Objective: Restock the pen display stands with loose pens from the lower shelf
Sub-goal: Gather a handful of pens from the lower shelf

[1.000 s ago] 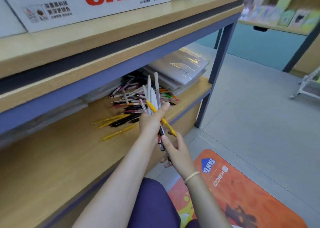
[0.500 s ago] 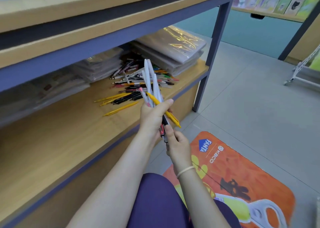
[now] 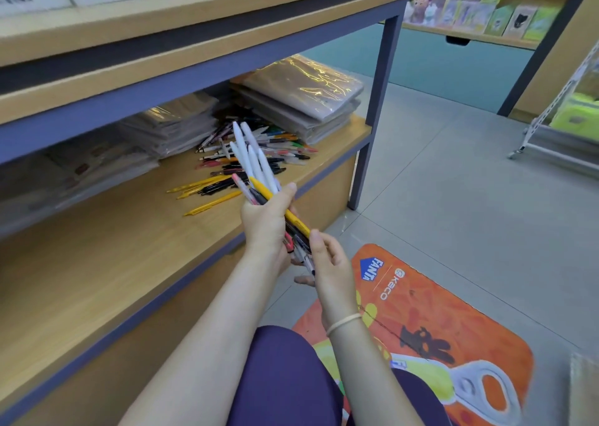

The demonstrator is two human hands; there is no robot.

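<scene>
Behind the hands, left (image 3: pixel 265 221) gripping a pen bundle (image 3: pixel 256 166), right (image 3: pixel 327 260) loose, plastic-wrapped stacks (image 3: pixel 301 91) flank the loose pens (image 3: pixel 246 159).

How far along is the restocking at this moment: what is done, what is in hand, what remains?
Done: a bundle of pens has been gathered. In hand: the left hand grips that bundle, and the right hand is at its lower ends. Left: a pile of loose pens still lies on the lower shelf, and no display stand is in view, so no restocking shows yet.
</scene>
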